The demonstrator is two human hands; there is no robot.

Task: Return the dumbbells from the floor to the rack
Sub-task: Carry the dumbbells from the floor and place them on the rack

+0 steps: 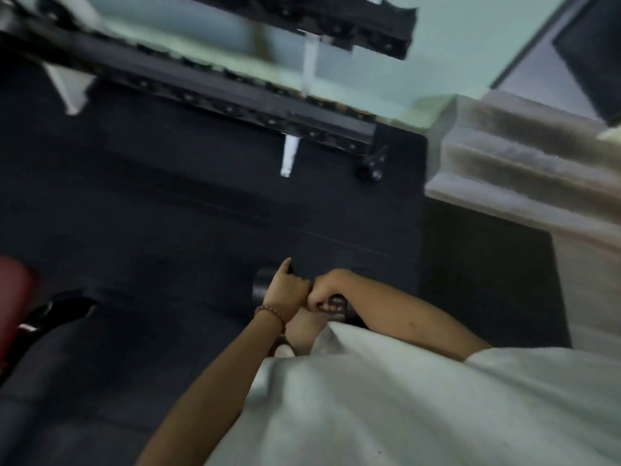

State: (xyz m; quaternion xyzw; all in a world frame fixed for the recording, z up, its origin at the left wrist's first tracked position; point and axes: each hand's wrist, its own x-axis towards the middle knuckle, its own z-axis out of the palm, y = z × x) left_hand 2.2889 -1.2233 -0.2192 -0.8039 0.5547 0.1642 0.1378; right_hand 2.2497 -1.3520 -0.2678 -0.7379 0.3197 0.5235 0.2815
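Head view: left hand (285,288) and right hand (323,292), knuckles touching, grip one dark dumbbell (259,288); rack (215,95) well beyond.

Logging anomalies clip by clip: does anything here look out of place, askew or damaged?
Only the dumbbell: it lies on the dark floor, apart from the rack, with the left hand and right hand both holding it. No spill or damage shows, though the frame is blurred.
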